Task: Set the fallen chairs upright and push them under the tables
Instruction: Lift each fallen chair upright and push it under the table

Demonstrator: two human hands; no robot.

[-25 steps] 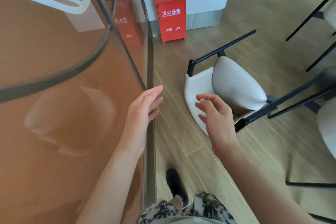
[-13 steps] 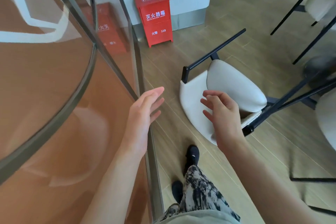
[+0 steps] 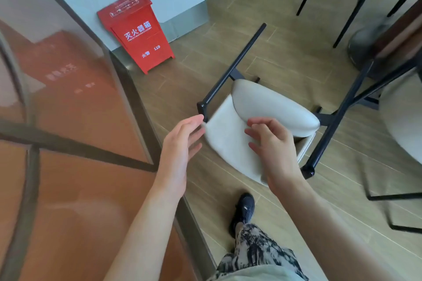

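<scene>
A fallen chair [image 3: 269, 107] with off-white cushions and black metal legs lies on its side on the wooden floor, just ahead of me. My left hand [image 3: 180, 141] reaches forward with fingers apart, its tips close to the backrest's left edge by a black leg end. My right hand [image 3: 271, 146] hovers over the backrest with fingers curled and spread, holding nothing. Whether either hand touches the chair is unclear.
A glass partition [image 3: 68, 121] with a dark frame runs along my left. A red fire extinguisher box [image 3: 137, 32] stands against the wall ahead. A table base [image 3: 365, 45], another pale chair [image 3: 404, 116] and black legs crowd the right side. My foot [image 3: 243, 210] is below the chair.
I have stepped closer to the fallen chair. Both hands have moved forward toward its backrest, and the left hand is now away from the glass partition's edge.
</scene>
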